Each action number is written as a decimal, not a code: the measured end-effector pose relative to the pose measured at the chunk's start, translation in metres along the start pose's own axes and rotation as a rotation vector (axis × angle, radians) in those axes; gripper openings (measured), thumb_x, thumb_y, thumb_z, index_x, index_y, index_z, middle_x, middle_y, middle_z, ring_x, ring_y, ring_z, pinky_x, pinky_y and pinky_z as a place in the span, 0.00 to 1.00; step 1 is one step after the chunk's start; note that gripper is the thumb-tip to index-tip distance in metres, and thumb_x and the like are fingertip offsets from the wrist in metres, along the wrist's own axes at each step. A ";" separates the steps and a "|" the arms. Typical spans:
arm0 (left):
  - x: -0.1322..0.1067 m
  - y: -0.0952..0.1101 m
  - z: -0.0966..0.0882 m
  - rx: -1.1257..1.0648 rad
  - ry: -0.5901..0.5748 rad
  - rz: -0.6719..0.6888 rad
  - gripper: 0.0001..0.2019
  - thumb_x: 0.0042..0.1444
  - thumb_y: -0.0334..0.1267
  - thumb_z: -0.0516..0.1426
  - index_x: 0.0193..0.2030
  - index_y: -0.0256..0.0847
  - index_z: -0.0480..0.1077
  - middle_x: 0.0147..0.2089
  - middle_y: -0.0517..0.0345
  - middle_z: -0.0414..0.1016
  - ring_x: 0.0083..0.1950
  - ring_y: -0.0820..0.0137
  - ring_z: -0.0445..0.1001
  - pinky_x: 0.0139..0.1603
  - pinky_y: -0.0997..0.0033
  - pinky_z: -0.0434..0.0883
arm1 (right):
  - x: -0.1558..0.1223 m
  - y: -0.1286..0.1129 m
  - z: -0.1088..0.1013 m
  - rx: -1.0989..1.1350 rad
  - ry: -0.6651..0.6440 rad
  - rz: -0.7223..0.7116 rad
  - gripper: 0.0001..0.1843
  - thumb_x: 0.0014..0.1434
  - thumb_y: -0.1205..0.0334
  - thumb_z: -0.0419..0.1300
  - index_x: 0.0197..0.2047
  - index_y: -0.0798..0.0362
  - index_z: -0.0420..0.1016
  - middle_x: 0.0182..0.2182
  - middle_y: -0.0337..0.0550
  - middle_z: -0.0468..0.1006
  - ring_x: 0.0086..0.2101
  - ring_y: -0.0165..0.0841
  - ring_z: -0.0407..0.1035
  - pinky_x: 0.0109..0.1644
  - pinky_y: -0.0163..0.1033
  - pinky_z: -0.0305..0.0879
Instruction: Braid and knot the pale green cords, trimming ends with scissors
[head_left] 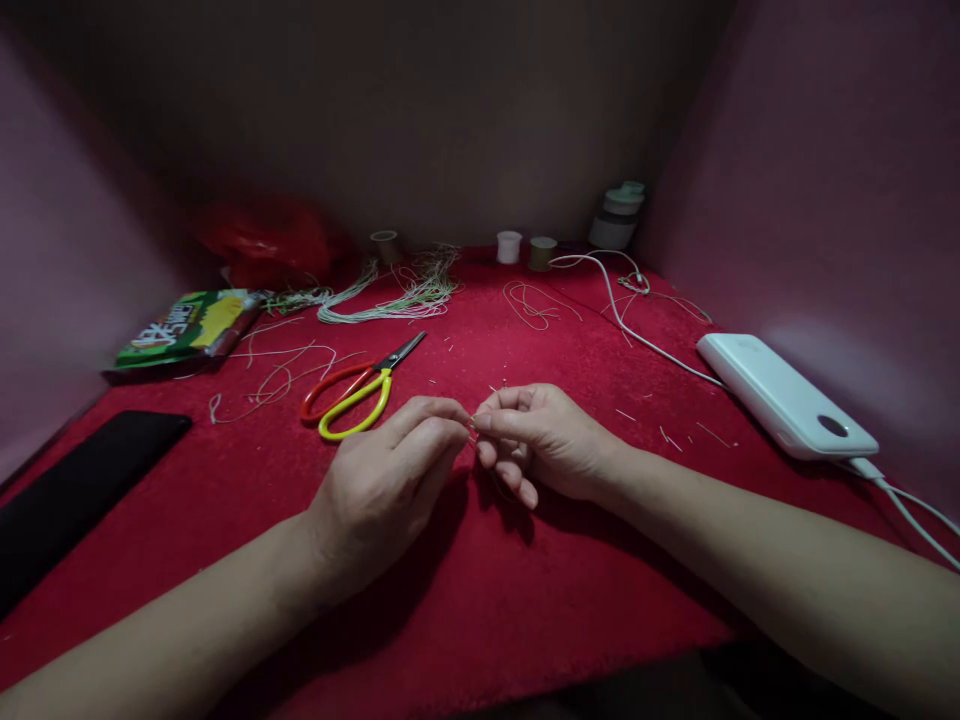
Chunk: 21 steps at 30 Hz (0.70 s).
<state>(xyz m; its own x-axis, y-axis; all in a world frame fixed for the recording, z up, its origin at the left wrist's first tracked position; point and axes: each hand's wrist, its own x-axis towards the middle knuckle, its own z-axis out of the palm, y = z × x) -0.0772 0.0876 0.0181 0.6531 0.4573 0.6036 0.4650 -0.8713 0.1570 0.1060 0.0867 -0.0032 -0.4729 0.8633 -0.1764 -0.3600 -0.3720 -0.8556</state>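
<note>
The left hand (386,475) and right hand (544,440), fingertips pinched, meet on a thin, mostly hidden strand (473,421) above the desk (570,620); scissors (390,362) lie just beyond the left hand, a thread bundle (390,304) behind them; a power bank (780,395) lies rightward.

1 power bank (780,392), 1 bottle (616,217)

This is a small handicraft corner; whether in a home or a workshop, I cannot tell. From its near edge, the red-covered table (570,610) carries scissors (385,376) at eleven o'clock, thread spools (509,248) at twelve, a printed packet (180,328) at ten.
</note>
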 end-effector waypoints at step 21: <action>0.008 0.015 -0.012 -0.689 -0.004 -0.600 0.03 0.58 0.29 0.52 0.36 0.39 0.67 0.34 0.59 0.73 0.23 0.79 0.72 0.25 0.79 0.71 | 0.000 0.000 0.001 -0.016 0.059 0.009 0.14 0.50 0.57 0.65 0.30 0.58 0.68 0.20 0.37 0.74 0.13 0.25 0.65 0.10 0.28 0.61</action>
<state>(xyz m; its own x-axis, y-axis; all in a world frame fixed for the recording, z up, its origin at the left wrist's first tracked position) -0.0724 0.0757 0.0344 0.4200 0.8672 0.2675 0.2680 -0.4001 0.8764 0.1048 0.0867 -0.0024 -0.4277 0.8786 -0.2125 -0.3428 -0.3752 -0.8612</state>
